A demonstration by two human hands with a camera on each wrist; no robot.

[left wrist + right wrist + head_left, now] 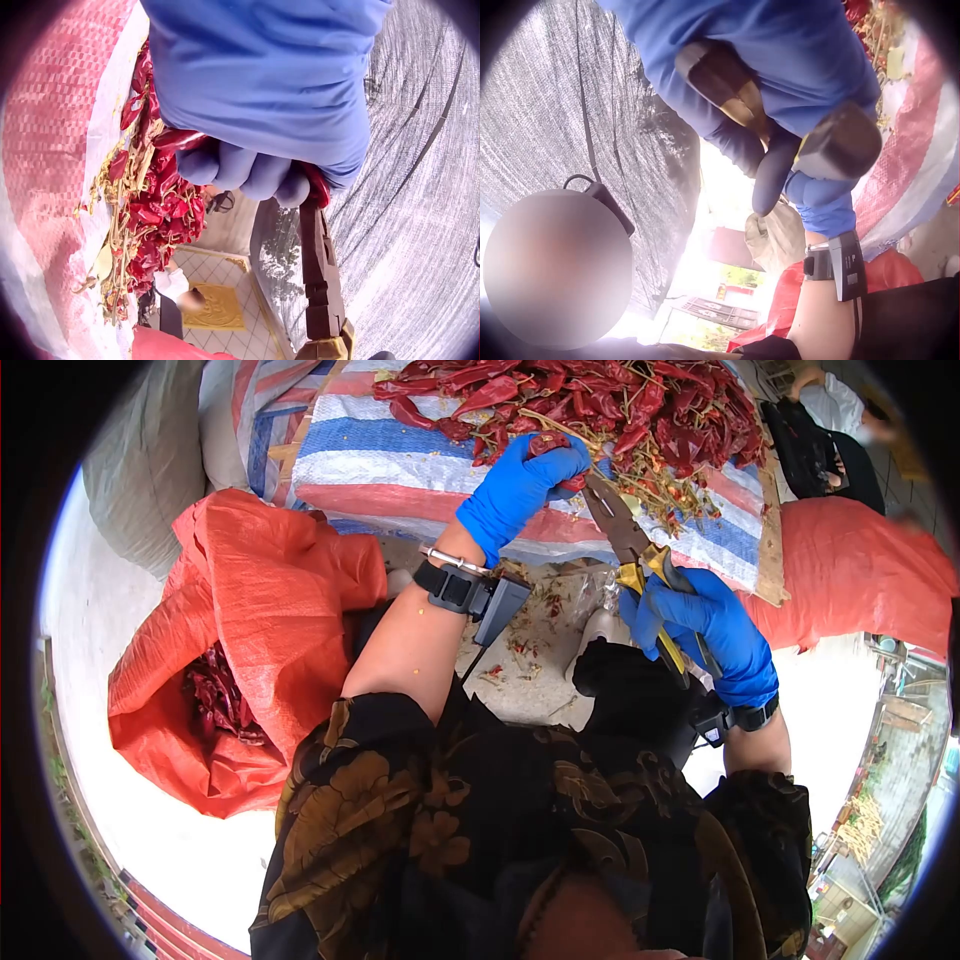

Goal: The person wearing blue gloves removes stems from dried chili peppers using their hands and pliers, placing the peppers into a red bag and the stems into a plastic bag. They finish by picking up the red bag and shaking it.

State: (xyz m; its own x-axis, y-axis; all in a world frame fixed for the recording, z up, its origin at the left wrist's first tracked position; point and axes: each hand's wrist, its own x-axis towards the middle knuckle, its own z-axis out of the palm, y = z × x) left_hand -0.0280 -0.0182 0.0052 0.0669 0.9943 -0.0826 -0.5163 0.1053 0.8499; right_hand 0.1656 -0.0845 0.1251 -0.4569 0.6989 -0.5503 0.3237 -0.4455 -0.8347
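Note:
In a blue glove, the left hand (525,485) grips a red dried chili (548,444); its fingers (262,176) curl round it in the left wrist view, red showing at both sides. The gloved right hand (705,625) holds pliers (618,525) with yellow and black handles, fingers wrapped about them. The dark jaws point up toward the left hand and meet the red chili at its lower edge. In the right wrist view the handle ends (844,146) stick out of the right hand (780,82).
A heap of red chilies (640,405) with pale stems lies on a striped sheet (390,450) beyond the hands. At left an open red sack (265,600) holds dark red chilies (220,700); another red sack (860,575) is at right. Scraps litter the floor between.

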